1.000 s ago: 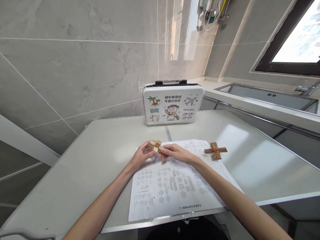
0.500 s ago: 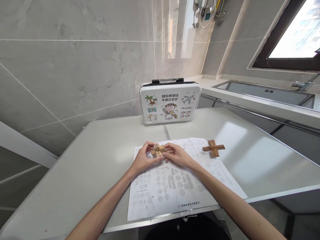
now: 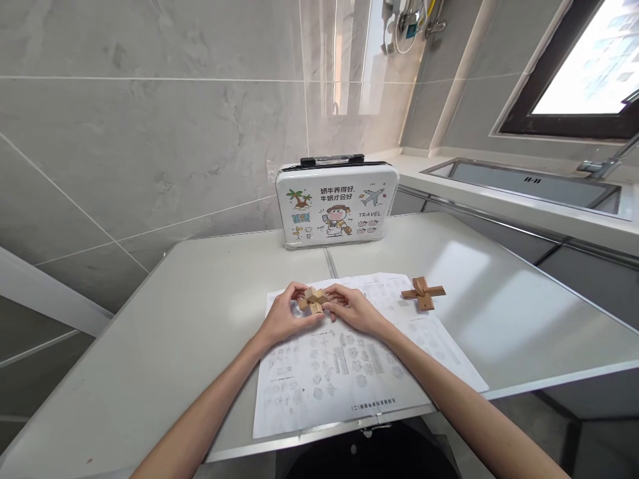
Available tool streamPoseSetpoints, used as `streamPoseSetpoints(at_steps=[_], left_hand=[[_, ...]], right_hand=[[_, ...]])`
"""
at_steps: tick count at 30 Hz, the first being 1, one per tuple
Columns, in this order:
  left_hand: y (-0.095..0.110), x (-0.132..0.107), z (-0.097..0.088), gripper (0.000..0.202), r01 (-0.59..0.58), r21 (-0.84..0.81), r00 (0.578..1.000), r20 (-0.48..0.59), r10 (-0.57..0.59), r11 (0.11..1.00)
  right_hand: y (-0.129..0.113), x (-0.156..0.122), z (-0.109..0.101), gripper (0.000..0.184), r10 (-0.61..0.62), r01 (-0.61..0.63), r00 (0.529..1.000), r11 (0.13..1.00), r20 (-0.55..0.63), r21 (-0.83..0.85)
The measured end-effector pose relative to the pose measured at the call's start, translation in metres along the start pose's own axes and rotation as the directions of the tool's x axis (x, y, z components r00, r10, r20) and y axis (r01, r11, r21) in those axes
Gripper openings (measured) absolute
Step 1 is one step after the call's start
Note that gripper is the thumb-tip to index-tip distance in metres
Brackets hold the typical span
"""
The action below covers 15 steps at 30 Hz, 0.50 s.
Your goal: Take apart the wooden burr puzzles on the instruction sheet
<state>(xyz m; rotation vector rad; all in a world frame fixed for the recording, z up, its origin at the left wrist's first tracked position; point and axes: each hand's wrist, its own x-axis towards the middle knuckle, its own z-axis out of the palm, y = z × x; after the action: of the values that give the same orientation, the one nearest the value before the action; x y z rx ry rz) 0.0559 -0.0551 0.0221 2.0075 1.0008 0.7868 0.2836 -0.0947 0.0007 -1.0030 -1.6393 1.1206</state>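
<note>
A light wooden interlocking puzzle (image 3: 313, 301) sits between my two hands, over the upper part of a printed sheet (image 3: 349, 389). From the left, my left hand (image 3: 287, 314) grips it, thumb along the near side and fingers behind. My right hand (image 3: 353, 309) closes on its right side with thumb and fingertips; some of those fingers are hidden behind the puzzle. To the right, a darker brown wooden cross-shaped puzzle (image 3: 424, 294) lies across the sheet's right edge, touched by neither hand.
The pale table (image 3: 200, 293) has a seam down its middle. A white cartoon-printed case (image 3: 337, 206) with a black handle stands at the back near the tiled wall. Right of the table is a counter with a sink (image 3: 529, 179). The table's front edge lies close to my lap.
The whole view has shifted slightly. Both hands keep hold of the light puzzle, whose blocks look turned or shifted a little. The brown cross stays where it was on the table.
</note>
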Motion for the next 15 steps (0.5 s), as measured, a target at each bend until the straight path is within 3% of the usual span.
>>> streamPoseSetpoints(at_steps=[5, 11, 15], left_hand=[[-0.004, 0.0, 0.0, 0.053, -0.048, 0.131, 0.999, 0.018, 0.046, 0.99], [-0.008, 0.002, 0.004, 0.053, -0.188, 0.242, 0.982, 0.036, 0.185, 0.952], [-0.013, 0.002, 0.005, 0.05, -0.209, 0.295, 0.978, 0.054, 0.202, 0.932]], right_hand=[[0.006, 0.001, -0.002, 0.033, -0.01, 0.008, 0.999, 0.998, -0.043, -0.057], [0.006, 0.001, 0.002, 0.031, -0.061, 0.047, 0.995, 0.985, -0.078, -0.167], [0.009, 0.002, 0.002, 0.032, -0.076, 0.06, 0.992, 0.987, -0.105, -0.146]])
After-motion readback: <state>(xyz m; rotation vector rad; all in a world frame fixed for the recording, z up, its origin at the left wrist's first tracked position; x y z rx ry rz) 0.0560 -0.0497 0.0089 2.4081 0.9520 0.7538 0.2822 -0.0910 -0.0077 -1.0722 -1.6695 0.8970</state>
